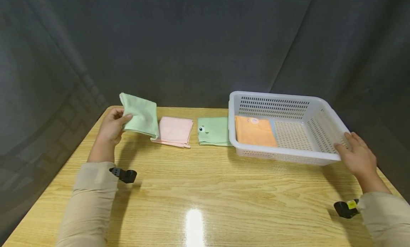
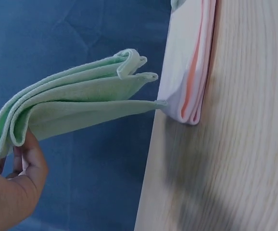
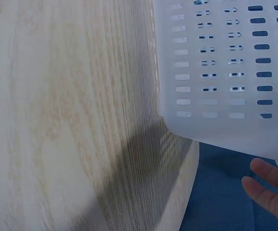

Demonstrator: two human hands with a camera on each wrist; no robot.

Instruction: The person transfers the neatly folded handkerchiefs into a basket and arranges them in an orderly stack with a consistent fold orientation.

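Note:
My left hand [image 1: 112,127] pinches a folded light green towel [image 1: 141,113] by its left side, thumb on top, and holds it raised off the table. In the left wrist view the layered folds of this towel [image 2: 76,91] show, its far end near the folded pink towel [image 2: 184,67]. On the right, my right hand [image 1: 358,154] grips the rim of a white plastic basket [image 1: 288,152] at its right end. Inside the basket lies a folded orange towel [image 1: 256,133], with a strip of a blue one [image 1: 273,127] showing beside it.
Between the raised towel and the basket, the pink towel [image 1: 176,129] and another green towel [image 1: 214,131] with an eye design lie in a row. The basket's left side hides that green towel's right edge. A dark curtain [image 1: 192,51] hangs behind the wooden table [image 1: 240,197].

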